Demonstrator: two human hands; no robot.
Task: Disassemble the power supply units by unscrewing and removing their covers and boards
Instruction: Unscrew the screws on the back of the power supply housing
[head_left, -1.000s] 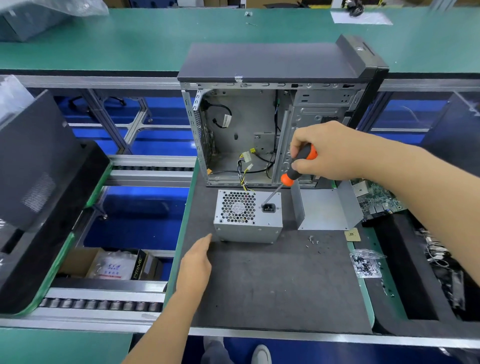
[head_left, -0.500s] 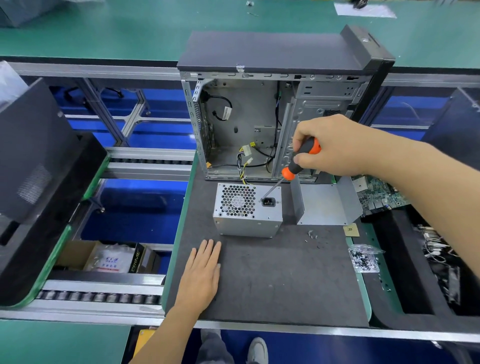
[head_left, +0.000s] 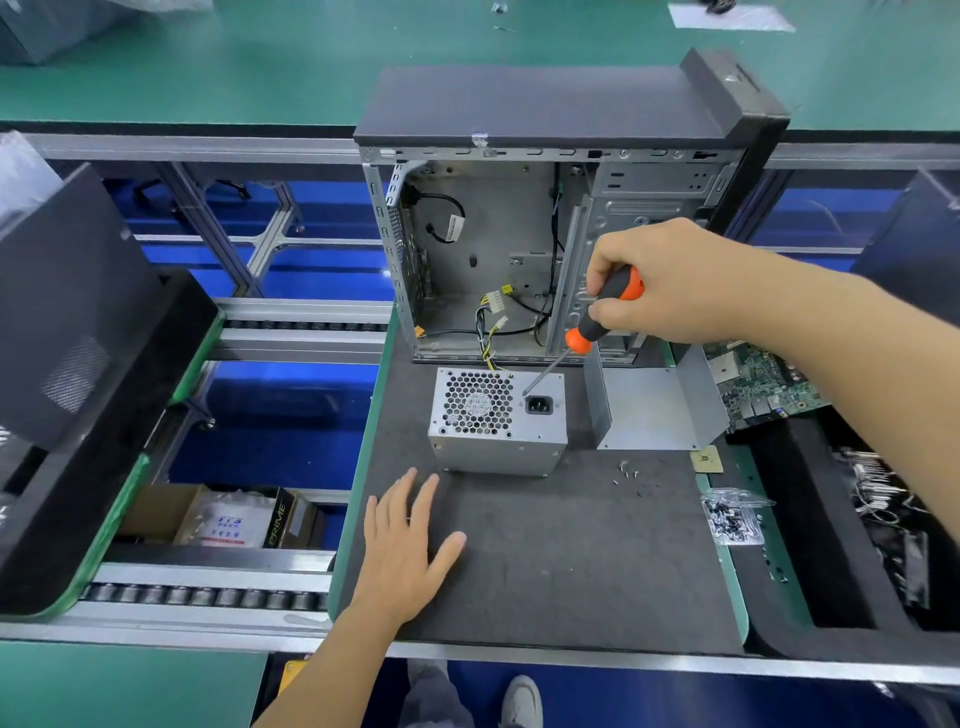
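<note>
My right hand (head_left: 670, 283) grips the screwdriver (head_left: 597, 317), tilted down-left, its tip at the top of the power supply unit (head_left: 496, 421) on the grey mat (head_left: 571, 545). My left hand (head_left: 402, 545) lies flat on the mat with fingers spread, holding nothing.

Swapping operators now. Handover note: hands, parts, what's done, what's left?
Right hand grips the orange-and-black screwdriver, tip at the top face of the power supply unit, near its power socket.
Left hand lies flat and open on the grey mat, just in front of the unit, not touching it.
Done: unit sits on the mat outside the open PC case, cables trailing back inside. Loose screws lie to its right, beside a bent metal cover.
Left: unscrew this unit's cover, lift it off, remove the board.
</note>
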